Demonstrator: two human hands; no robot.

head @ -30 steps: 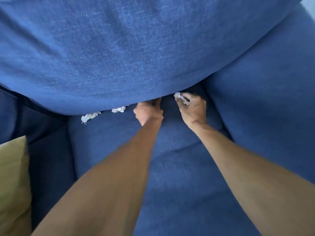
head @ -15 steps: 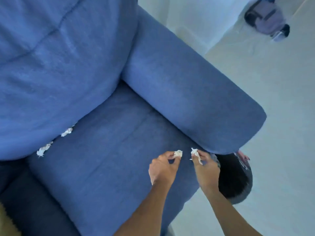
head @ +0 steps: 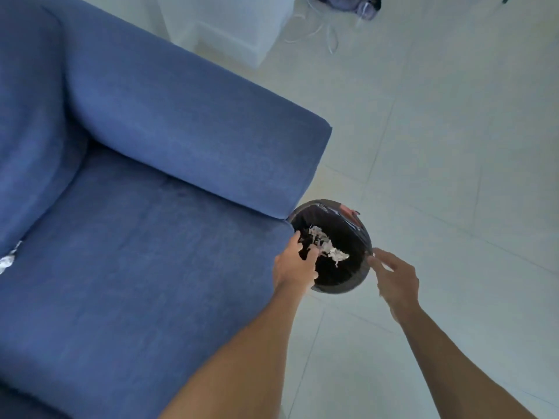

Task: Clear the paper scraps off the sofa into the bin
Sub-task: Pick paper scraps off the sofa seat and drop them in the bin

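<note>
A round bin (head: 360,229) with a black liner stands on the floor at the front corner of the blue sofa (head: 145,267). White paper scraps (head: 328,247) lie inside it. My left hand (head: 295,264) hovers over the bin's left rim with fingers spread and nothing in it. My right hand (head: 394,276) is at the bin's right rim, fingers apart and empty. One white scrap (head: 7,260) lies at the far left of the seat, by the back cushion.
The sofa's armrest (head: 196,140) runs diagonally above the seat. Pale tiled floor (head: 438,146) surrounds the bin. A white block (head: 230,28) stands behind the sofa, with a dark bag and white cables (head: 329,31) at the top.
Both hands carried scraps from the crease under the back cushion across the seat to the bin and let them go. The view swung right to the bin.
</note>
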